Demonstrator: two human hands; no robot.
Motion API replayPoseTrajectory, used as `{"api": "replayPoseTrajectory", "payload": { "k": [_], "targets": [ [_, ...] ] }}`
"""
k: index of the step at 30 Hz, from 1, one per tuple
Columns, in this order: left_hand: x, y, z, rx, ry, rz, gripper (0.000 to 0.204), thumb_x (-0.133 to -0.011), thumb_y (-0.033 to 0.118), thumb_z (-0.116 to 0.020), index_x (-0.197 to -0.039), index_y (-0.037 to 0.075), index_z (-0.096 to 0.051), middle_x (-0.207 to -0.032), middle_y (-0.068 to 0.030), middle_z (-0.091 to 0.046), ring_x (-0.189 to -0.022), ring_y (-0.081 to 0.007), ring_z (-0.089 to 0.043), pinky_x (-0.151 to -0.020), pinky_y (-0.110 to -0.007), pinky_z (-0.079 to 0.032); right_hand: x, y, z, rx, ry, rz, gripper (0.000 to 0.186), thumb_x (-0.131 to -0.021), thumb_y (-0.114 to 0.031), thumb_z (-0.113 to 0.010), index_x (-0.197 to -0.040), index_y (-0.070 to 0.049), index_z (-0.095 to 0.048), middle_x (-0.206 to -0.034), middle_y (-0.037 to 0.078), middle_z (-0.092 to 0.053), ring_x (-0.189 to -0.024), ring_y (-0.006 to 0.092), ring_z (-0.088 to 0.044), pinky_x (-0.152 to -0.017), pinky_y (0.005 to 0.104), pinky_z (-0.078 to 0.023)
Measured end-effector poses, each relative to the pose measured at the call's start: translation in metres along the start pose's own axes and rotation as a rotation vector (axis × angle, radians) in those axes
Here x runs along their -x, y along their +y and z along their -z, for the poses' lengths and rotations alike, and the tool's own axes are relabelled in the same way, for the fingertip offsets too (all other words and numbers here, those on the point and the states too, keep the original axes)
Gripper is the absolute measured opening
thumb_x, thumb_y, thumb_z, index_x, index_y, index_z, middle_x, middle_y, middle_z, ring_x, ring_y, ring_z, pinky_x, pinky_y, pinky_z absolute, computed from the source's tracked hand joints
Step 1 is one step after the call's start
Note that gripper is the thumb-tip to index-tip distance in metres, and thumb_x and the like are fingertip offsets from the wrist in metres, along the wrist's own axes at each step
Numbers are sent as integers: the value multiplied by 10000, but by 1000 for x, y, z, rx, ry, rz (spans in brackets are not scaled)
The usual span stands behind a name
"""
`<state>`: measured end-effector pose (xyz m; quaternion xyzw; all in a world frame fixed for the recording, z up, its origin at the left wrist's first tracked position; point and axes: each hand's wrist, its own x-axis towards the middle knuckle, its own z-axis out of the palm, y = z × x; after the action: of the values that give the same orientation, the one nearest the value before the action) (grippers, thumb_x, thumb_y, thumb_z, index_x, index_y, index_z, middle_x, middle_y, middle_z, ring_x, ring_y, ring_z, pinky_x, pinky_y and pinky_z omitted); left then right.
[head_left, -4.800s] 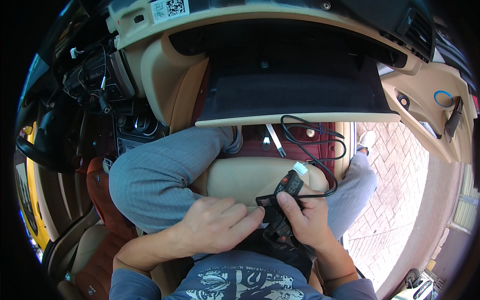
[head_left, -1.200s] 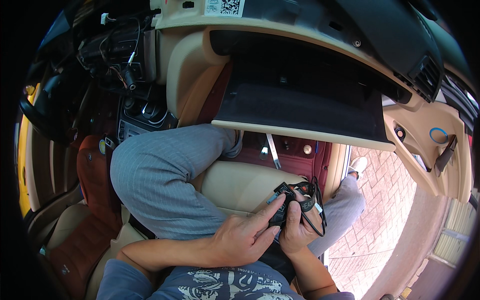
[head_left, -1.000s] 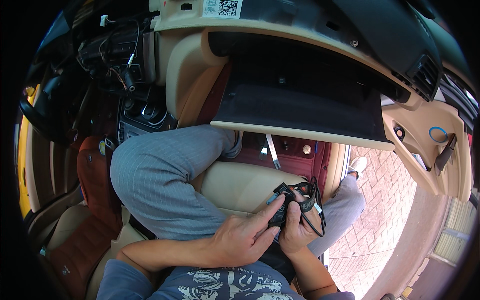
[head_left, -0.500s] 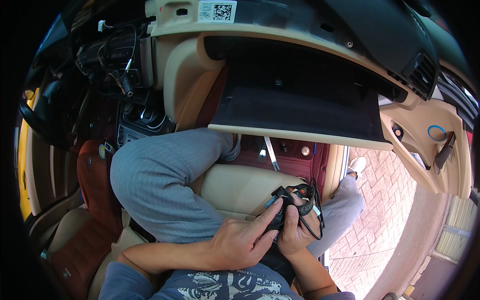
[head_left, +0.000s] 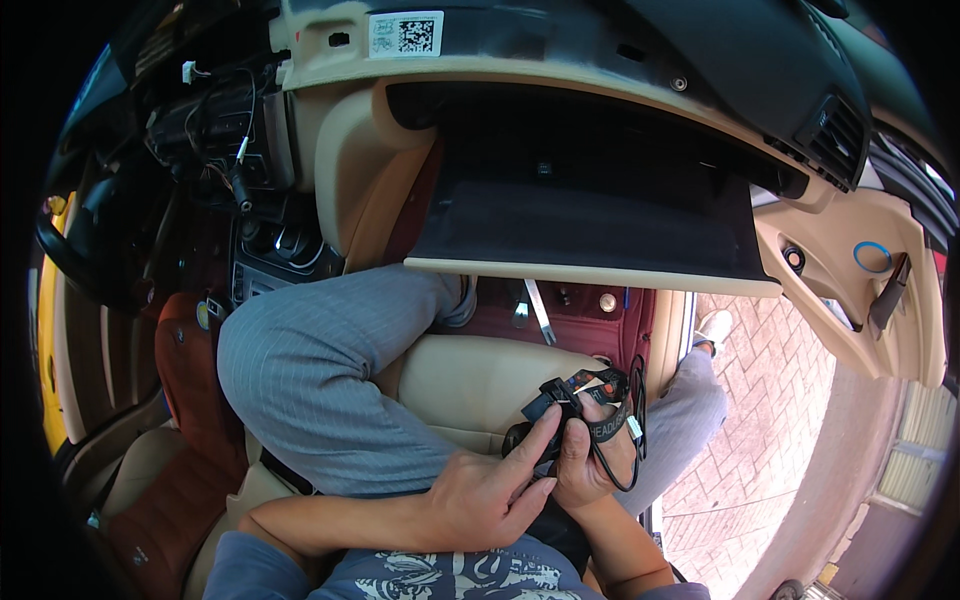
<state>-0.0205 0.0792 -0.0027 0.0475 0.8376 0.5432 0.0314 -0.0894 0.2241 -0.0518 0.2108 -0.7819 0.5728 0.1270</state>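
In front of my belly I hold a black headlamp point(head_left: 562, 391) with a wide printed strap point(head_left: 610, 424) and a thin black cable point(head_left: 640, 410) looped beside it. My right hand point(head_left: 588, 474) grips it from below, thumb up against the housing, the strap bunched over its fingers. On the near left side, my left hand point(head_left: 488, 498) lays a straight index finger along the housing. Its thumb sticks out below, apart from the index finger. The remaining left fingers are hidden behind the hand. Small orange and blue spots show on a part beside the housing.
I sit in a car's passenger seat point(head_left: 470, 385). An open glove box lid point(head_left: 590, 215) spans above my lap. On the dark red floor mat lies a metal pry tool point(head_left: 539, 312). Loose wires point(head_left: 240, 175) hang at the centre console. The door point(head_left: 850, 260) stands open over brick paving point(head_left: 760, 400).
The headlamp housing has tilted slightly in my hands. My left thumb has dropped a little away from it, and the view has shifted slightly.
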Motion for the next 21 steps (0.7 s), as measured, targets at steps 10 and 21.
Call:
{"api": "replayPoseTrajectory", "payload": {
  "k": [10, 21],
  "targets": [
    [-3, 4, -10, -159, 103, -76, 753, -823, 112, -715, -1447, -149, -385, -546, -95, -597, -433, -220, -590, -451, -363, -484, -4, 6, -3, -43, 26, 98, 256, -908, -53, -688, -1134, 68, -688, -919, 207, -708, -769, 311, -699, -721, 375, -563],
    [-6, 9, -15, -281, 151, -96, 805, -813, 171, -727, -1440, -180, -363, -535, -81, -585, -417, -194, -577, -439, -341, -477, 1, 16, -20, -207, 141, 59, 250, -923, -83, -666, -1099, 92, -695, -919, 221, -704, -755, 313, -691, -714, 377, -565]
  ]
}}
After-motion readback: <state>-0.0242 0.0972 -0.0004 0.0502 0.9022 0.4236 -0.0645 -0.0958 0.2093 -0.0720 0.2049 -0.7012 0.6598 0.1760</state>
